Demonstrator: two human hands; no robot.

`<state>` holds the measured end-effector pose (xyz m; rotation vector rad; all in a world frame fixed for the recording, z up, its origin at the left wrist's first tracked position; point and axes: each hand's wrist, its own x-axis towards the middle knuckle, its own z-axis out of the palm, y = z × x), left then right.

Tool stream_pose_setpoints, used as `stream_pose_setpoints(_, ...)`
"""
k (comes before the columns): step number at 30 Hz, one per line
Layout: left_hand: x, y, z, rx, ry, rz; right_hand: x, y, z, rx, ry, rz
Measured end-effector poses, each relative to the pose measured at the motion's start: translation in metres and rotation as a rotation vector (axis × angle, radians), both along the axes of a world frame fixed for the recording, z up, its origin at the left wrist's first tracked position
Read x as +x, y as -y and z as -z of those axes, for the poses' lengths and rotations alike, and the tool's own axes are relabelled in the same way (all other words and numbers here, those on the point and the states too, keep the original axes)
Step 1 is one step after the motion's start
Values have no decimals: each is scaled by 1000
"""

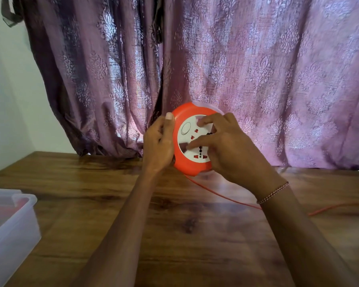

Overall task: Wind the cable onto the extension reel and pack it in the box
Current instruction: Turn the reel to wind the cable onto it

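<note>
The person holds the reel (192,139) up off the table (174,235), tipped so its white face looks back at them. The left hand (159,145) grips the reel's left edge, thumb up on the orange rim and fingers curled round behind. The right hand (226,146) lies on the white face with its fingers bent, pressing near the sockets, as if to turn it.

Below the hands, the cable (222,196) comes out from under the reel and runs off to the right across the table. A lot of it looks loose, so I think the winding is only partly done.

Next, the right hand needs to spin the face round while the left keeps the reel steady. The box (19,230) waits far off to the left of both hands.
</note>
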<state>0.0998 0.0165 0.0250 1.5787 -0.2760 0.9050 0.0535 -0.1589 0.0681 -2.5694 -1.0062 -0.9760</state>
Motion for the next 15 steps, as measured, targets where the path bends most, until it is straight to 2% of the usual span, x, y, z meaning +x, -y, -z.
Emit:
stream_pose_setpoints(5, 3, 0, 3, 6, -7, 10, -4, -5, 5, -103, -37, 128)
stream_pose_setpoints(15, 3, 1, 3, 29, 8, 28, -12, -14, 9, 60, -25, 246)
